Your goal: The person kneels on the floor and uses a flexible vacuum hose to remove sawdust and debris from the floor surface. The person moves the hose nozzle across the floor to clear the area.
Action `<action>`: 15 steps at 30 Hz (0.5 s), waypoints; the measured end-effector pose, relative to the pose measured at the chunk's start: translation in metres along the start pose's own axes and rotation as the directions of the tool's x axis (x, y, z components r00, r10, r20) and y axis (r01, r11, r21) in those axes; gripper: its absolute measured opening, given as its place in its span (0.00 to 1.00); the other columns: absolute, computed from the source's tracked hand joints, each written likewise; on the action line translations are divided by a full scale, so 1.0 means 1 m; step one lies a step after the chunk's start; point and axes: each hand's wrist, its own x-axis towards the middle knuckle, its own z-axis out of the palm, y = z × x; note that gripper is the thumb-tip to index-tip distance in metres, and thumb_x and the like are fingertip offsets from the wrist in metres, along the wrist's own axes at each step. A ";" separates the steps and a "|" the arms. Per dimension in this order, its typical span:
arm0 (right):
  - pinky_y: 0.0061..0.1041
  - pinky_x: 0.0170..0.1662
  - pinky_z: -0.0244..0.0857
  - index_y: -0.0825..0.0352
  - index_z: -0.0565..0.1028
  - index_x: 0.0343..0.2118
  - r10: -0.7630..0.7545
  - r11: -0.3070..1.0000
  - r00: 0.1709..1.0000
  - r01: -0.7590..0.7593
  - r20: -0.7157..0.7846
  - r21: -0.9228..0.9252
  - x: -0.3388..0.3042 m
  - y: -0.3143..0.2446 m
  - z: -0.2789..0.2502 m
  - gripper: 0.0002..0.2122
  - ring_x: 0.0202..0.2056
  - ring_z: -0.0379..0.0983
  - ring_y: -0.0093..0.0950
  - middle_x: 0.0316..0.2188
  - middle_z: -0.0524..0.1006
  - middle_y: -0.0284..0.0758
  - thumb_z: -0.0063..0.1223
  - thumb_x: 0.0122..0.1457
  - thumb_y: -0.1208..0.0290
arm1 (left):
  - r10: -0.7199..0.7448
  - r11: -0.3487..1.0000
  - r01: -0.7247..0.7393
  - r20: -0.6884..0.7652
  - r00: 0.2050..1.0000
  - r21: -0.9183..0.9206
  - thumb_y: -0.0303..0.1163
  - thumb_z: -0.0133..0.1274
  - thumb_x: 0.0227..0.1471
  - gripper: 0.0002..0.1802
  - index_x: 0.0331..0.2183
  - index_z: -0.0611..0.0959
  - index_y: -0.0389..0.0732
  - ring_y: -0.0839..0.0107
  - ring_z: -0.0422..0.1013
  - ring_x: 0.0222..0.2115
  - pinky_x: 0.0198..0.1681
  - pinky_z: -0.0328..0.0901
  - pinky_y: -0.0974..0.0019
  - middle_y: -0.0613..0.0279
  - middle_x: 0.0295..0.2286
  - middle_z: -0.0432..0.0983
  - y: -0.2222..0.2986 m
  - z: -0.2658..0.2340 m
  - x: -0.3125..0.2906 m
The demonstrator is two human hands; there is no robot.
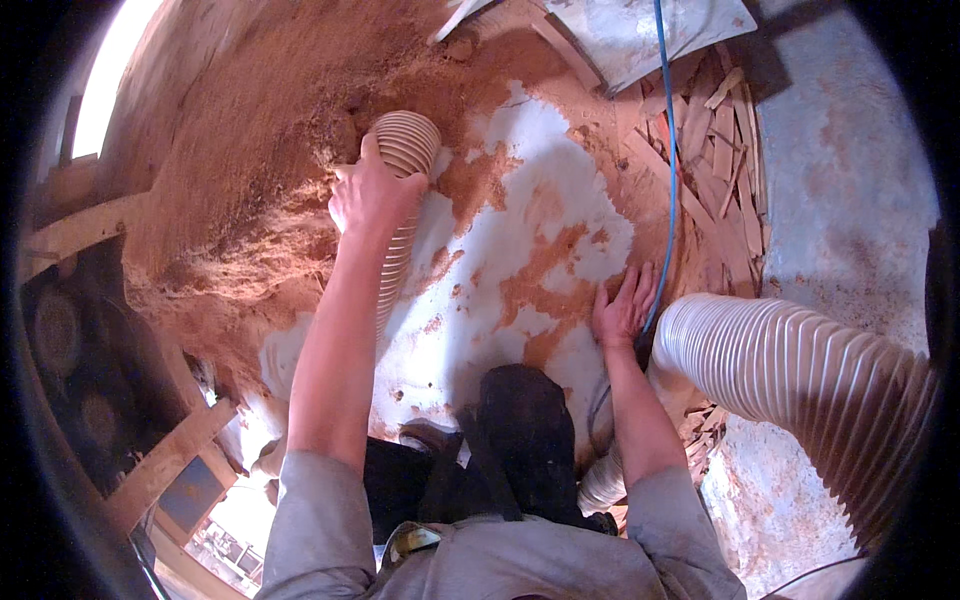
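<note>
Beside the sawdust heap (250, 170), left hand (368, 195) around ribbed hose (405, 150); right hand (625, 305) flat, fingers spread, on floor (540, 180).

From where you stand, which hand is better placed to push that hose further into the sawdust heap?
The left hand. It already grips the ribbed hose at the sawdust pile, while the right hand rests flat on the floor, away from it.

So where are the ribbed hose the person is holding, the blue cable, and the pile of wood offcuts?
ribbed hose (405, 145): head view, on its open end beside the left hand (368, 195).
blue cable (672, 150): head view, mid-length.
wood offcuts (722, 170): head view, middle of the pile.
</note>
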 end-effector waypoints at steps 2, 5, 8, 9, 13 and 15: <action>0.48 0.72 0.38 0.71 0.62 0.62 0.009 1.000 1.000 -0.009 -0.004 -0.001 0.000 0.000 0.000 0.35 0.70 0.42 0.50 0.69 0.52 0.50 0.64 0.54 0.61 | 0.029 0.999 -0.029 -0.023 0.999 -0.021 0.50 0.63 0.39 0.51 0.64 0.64 0.49 0.43 0.74 0.50 0.52 0.69 0.49 0.33 0.49 0.73 0.012 -0.011 0.011; 0.48 0.72 0.39 0.71 0.62 0.62 0.022 1.000 0.999 -0.022 0.030 0.005 0.002 -0.005 -0.002 0.35 0.70 0.42 0.51 0.69 0.52 0.51 0.64 0.53 0.61 | 0.045 0.999 -0.045 -0.050 0.998 -0.002 0.51 0.64 0.39 0.49 0.62 0.67 0.49 0.45 0.73 0.51 0.53 0.70 0.50 0.35 0.49 0.74 0.021 -0.017 0.047; 0.48 0.71 0.40 0.71 0.62 0.62 0.031 0.999 0.999 -0.030 0.042 -0.009 0.002 -0.005 -0.003 0.36 0.70 0.43 0.52 0.68 0.53 0.51 0.64 0.53 0.61 | 0.074 0.995 -0.074 0.008 0.997 0.073 0.52 0.65 0.40 0.44 0.58 0.72 0.47 0.48 0.72 0.53 0.52 0.70 0.50 0.39 0.50 0.75 0.036 -0.022 0.067; 0.48 0.71 0.40 0.71 0.62 0.62 0.032 0.999 0.999 -0.031 0.039 -0.012 0.002 -0.004 -0.002 0.36 0.70 0.43 0.52 0.68 0.53 0.52 0.64 0.52 0.61 | 0.110 0.990 -0.112 0.022 0.994 0.090 0.52 0.65 0.40 0.44 0.58 0.72 0.47 0.49 0.72 0.53 0.52 0.70 0.50 0.40 0.50 0.75 0.038 -0.026 0.066; 0.48 0.71 0.40 0.72 0.62 0.62 0.033 0.999 0.999 -0.033 0.039 0.015 -0.002 -0.006 -0.005 0.37 0.70 0.43 0.52 0.69 0.52 0.52 0.65 0.52 0.61 | 0.202 0.969 -0.206 0.041 0.979 0.140 0.51 0.65 0.40 0.44 0.58 0.72 0.48 0.50 0.72 0.54 0.53 0.70 0.51 0.44 0.51 0.75 0.043 -0.039 0.072; 0.47 0.71 0.40 0.72 0.61 0.62 0.023 1.000 0.998 -0.023 0.053 0.010 0.005 -0.007 -0.007 0.37 0.70 0.43 0.51 0.69 0.51 0.51 0.65 0.52 0.61 | 0.206 0.963 -0.209 0.039 0.978 0.168 0.51 0.65 0.40 0.44 0.58 0.72 0.49 0.51 0.72 0.54 0.53 0.70 0.51 0.45 0.52 0.75 0.049 -0.038 0.083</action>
